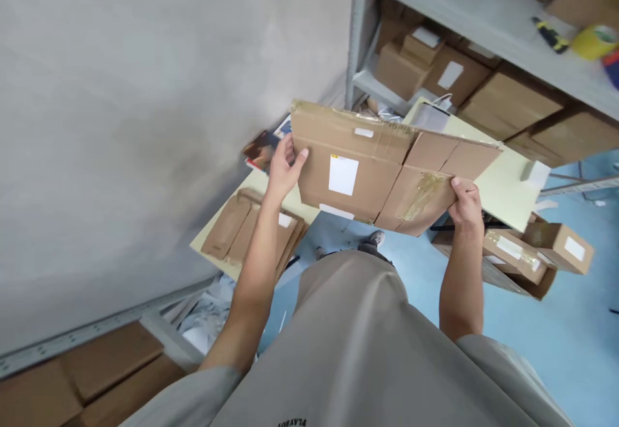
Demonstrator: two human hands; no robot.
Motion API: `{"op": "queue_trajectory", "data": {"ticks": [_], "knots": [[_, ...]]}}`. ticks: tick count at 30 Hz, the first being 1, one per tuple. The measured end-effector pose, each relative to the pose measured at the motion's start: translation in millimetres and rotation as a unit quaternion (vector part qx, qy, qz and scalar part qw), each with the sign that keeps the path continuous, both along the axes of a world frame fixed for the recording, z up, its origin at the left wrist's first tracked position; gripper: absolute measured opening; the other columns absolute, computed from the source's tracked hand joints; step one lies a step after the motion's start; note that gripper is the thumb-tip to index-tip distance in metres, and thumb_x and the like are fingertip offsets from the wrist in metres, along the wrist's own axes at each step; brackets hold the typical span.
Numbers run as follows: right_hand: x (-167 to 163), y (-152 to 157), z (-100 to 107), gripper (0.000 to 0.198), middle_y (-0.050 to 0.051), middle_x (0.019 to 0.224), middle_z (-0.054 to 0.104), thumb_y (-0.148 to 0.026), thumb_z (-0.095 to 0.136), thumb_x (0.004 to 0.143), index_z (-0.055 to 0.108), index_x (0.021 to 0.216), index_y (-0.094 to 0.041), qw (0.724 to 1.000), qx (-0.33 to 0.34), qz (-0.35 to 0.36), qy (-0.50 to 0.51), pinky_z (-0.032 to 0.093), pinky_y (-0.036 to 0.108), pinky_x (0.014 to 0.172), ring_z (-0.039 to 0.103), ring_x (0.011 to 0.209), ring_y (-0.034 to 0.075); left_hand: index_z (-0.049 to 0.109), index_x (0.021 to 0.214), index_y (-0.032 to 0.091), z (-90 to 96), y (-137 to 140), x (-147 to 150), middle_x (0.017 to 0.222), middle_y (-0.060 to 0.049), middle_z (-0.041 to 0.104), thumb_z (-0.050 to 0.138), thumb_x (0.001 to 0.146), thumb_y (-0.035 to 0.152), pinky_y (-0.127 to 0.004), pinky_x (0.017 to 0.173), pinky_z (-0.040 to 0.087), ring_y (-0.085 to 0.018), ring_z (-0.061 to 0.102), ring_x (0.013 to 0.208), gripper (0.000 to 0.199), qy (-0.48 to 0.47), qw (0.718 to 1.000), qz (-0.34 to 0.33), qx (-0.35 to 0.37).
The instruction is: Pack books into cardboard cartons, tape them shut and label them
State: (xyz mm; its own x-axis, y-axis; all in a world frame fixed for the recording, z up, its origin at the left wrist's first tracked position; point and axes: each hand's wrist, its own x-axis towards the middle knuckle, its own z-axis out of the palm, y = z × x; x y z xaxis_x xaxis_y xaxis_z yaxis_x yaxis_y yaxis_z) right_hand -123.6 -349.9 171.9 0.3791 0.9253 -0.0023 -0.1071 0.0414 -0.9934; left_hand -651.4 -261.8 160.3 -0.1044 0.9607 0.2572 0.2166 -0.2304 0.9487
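Cardboard (382,169), a flattened box with old tape and a white label on it, is held up in the air over the near edge of the table (507,188), between both hands. At far left a grey wall (120,124) fills the view. Low on the table's left end lies a stack of flat boxes (251,230), near its front edge. The left hand (283,169) grips the cardboard's left edge, fingers curled over the front and thumb behind. Magazines (264,149) lie just behind that hand on the table's far left corner. The right hand (465,204) pinches the cardboard's lower right edge, thumb on the front face. Behind stands a metal shelf (483,20) packed with brown boxes; a yellow tape roll (594,40) sits on its upper board. At right, taped parcels (536,253) rest on the blue floor (556,337) under the table's right end.
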Motion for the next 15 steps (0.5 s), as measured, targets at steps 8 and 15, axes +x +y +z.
{"op": "queue_trajectory", "data": {"ticks": [8,15], "knots": [[161,-42,-2,0.067,0.0,0.073,0.073,-0.082,0.107,0.061,0.074,0.074,-0.025,0.991,-0.073,-0.11,-0.013,0.06,0.034,0.067,0.065,0.067,0.018,0.074,0.119,0.025,-8.3,74,216,0.124,-0.012,0.087,0.089,0.086,0.083,-0.047,0.119,0.066,-0.032,0.082,0.132,0.068,-0.089,0.977,-0.105,-0.161],[269,-73,12,0.065,0.007,0.101,0.088,-0.086,0.093,0.082,0.084,0.105,-0.026,0.97,-0.107,-0.174,-0.128,0.067,0.043,0.095,0.079,0.098,0.028,0.064,0.119,0.026,-27.5,106,379,0.124,-0.013,0.086,0.082,0.089,0.079,-0.045,0.123,0.062,-0.03,0.08,0.134,0.064,-0.064,0.971,-0.166,-0.162]]}}
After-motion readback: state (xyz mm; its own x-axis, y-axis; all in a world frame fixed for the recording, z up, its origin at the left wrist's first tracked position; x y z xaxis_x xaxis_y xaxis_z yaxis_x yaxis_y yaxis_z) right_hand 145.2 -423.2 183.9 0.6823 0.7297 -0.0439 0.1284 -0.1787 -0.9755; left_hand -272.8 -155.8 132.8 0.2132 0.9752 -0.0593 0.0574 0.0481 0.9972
